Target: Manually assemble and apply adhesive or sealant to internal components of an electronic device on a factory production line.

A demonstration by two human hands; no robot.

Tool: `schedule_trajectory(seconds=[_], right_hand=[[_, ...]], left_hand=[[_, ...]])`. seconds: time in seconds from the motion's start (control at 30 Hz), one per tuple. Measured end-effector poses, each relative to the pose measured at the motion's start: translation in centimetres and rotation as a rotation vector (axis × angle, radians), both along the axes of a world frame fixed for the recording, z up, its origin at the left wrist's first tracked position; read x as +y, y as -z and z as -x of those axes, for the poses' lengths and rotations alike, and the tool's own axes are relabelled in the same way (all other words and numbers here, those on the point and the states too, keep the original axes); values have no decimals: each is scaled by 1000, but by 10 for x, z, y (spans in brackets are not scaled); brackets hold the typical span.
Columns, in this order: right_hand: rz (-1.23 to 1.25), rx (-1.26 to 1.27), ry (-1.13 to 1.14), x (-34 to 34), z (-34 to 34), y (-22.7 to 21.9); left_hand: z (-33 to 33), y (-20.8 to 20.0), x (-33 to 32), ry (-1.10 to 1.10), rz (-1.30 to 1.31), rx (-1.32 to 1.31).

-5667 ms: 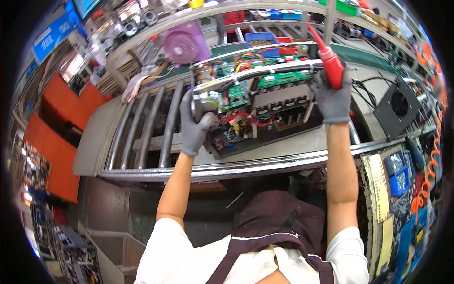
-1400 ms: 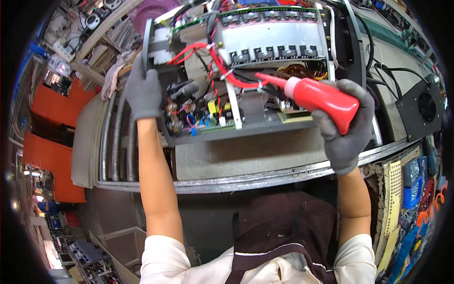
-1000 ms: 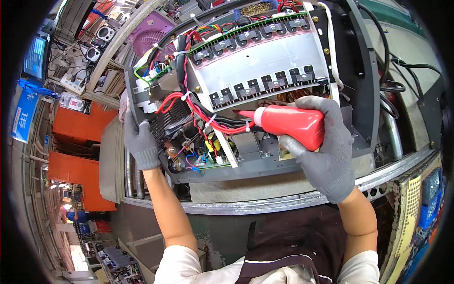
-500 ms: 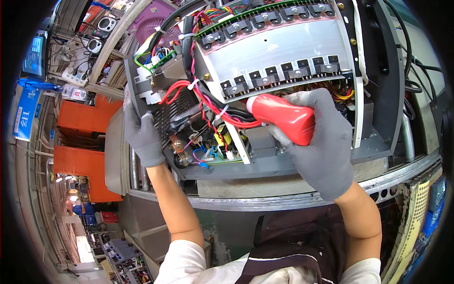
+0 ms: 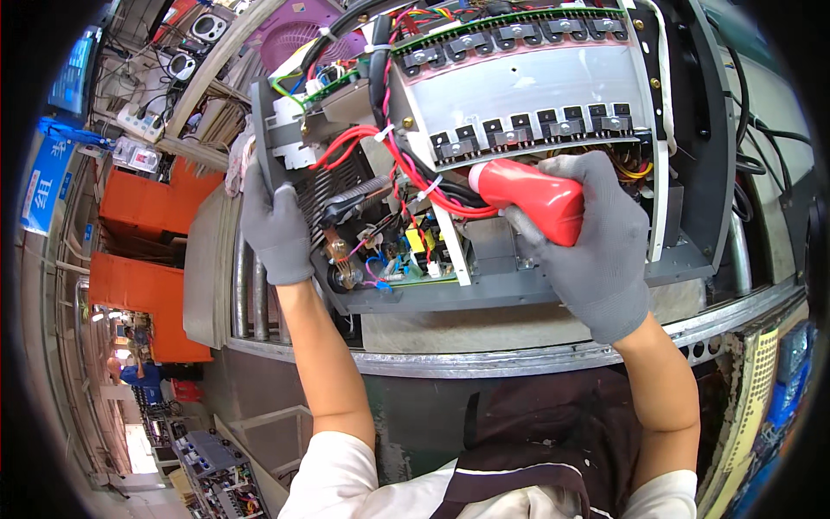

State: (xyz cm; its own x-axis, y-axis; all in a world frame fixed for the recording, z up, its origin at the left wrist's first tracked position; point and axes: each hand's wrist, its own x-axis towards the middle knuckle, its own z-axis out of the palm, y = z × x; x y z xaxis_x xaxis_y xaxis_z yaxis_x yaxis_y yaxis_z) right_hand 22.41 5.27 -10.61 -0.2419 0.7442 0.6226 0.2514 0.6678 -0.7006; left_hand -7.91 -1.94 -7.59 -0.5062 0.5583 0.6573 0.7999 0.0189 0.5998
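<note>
My right hand (image 5: 596, 251) in a grey knit glove is wrapped round a red plastic bottle (image 5: 532, 199). The bottle lies tilted, its narrow paler end pointing left, just under the lower row of black transistors (image 5: 527, 130) on a silver heat sink. Gloved likewise, my left hand (image 5: 278, 229) grips the left edge of an open grey metal chassis (image 5: 389, 299), thumb inside and fingers outside. Red and black cables (image 5: 424, 186) run between the hands. Below them sit a circuit board with a yellow transformer (image 5: 419, 240) and a vented panel (image 5: 324, 195).
The chassis rests over metal rollers (image 5: 252, 298) behind a metal rail (image 5: 484, 362). A purple fan (image 5: 303, 39) stands behind it. Orange bins (image 5: 138, 298) and a monitor (image 5: 73, 73) are at left. Black cables (image 5: 752, 130) hang at right. Another person (image 5: 138, 374) is far off.
The chassis's left end has shifted a little to the right and away, my left hand moving with it. My right hand still holds the bottle, both slightly farther away in view.
</note>
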Motion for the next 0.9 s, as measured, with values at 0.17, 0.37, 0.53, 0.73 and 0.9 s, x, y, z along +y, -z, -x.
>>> schedule_trajectory(seconds=[0.17,0.37,0.53,0.73,0.9], right_hand=[[10,-20,38,1,1,-3],[14,-12,66,-3,-1,-1],[-91,-83,69,-12,4,-9],[-47,-86,188,-29,-9,-22],[-120,149,166,-55,-18,-25]], left_hand=[[0,0,5,-42,-25,114],[-4,1,0,-122,-33,185],[-3,4,-4,-175,-1,299],[-5,-2,-2,-207,10,275],[-9,-7,-12,-181,-212,217]])
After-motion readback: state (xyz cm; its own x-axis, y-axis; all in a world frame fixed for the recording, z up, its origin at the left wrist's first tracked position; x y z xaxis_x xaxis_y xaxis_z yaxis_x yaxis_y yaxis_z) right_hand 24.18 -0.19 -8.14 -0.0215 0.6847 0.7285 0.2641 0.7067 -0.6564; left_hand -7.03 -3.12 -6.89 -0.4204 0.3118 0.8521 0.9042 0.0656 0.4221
